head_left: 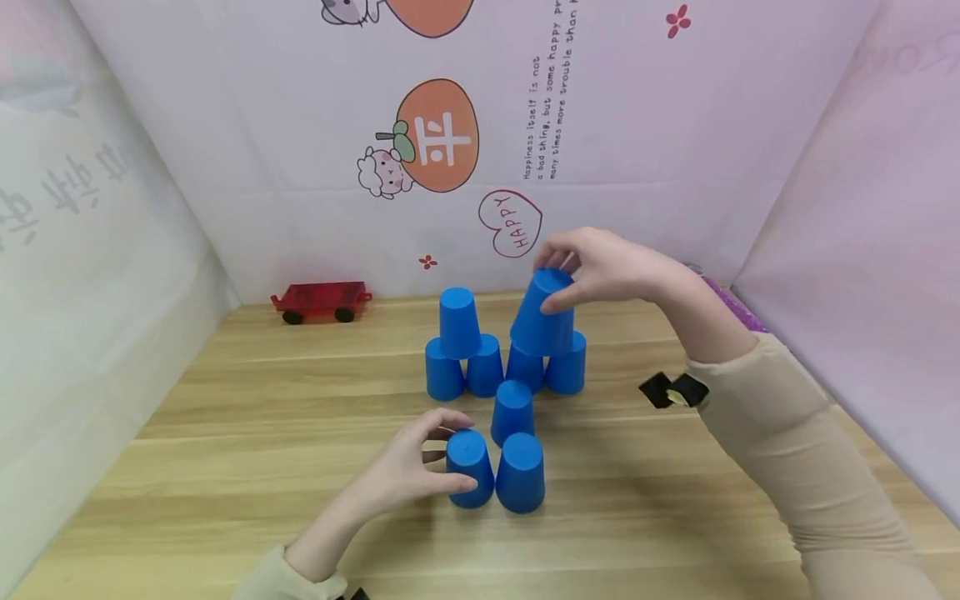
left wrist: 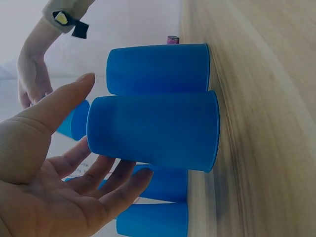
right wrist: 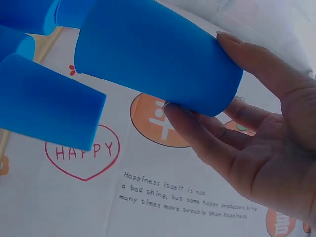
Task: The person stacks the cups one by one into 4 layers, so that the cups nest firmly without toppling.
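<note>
My right hand pinches an upside-down blue cup near its closed end, thumb on one side and fingers on the other. That cup is slightly tilted above the right back pair of cups; whether its rim touches them I cannot tell. Beside it, another blue cup stands on the left back pair. My left hand is spread around the front left cup, its thumb apart from the wall in the left wrist view. The front right cup stands beside that one, with a single cup behind them.
A red toy wagon is at the back left of the wooden table, against the printed wall sheet. Something purple and glittery lies at the back right, partly behind my right arm.
</note>
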A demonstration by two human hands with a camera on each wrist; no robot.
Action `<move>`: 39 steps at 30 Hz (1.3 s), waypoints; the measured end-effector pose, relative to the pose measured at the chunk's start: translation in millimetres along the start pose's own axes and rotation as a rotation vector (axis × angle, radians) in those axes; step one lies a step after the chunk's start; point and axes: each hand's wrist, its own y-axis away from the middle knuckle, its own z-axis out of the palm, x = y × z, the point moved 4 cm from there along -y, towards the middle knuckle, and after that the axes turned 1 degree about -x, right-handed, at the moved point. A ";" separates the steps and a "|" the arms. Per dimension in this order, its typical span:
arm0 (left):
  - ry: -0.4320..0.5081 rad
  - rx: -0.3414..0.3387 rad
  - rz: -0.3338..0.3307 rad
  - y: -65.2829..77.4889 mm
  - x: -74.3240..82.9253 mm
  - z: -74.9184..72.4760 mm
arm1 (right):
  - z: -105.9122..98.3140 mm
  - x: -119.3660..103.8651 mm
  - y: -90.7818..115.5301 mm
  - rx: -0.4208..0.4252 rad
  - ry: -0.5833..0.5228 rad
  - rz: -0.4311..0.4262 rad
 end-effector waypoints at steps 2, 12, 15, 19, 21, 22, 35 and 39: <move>-0.008 0.002 -0.002 -0.3 0.6 0.5 | -0.4 -1.9 -10.0 0.003 0.007 0.009; -0.026 0.028 -0.019 -2.0 -0.4 0.5 | 4.1 -8.7 -50.9 0.017 0.047 0.028; -0.034 0.036 -0.016 -2.5 -0.7 0.3 | 10.4 -9.8 -58.9 0.001 0.042 0.031; -0.049 0.031 -0.015 -3.2 -0.8 0.8 | 21.3 -5.6 -66.9 -0.029 0.055 0.049; -0.055 0.029 -0.015 -3.4 -0.6 1.0 | 26.9 -2.1 -70.2 -0.044 0.072 0.051; -0.057 0.028 -0.015 -3.5 -0.6 1.1 | 29.6 -0.5 -71.6 -0.052 0.078 0.053; -0.038 0.025 -0.027 -2.7 -2.3 1.0 | 46.8 9.3 -77.8 -0.099 0.116 0.075; -0.029 0.022 -0.032 -2.9 -1.9 0.1 | 48.3 9.7 -79.7 -0.097 0.119 0.070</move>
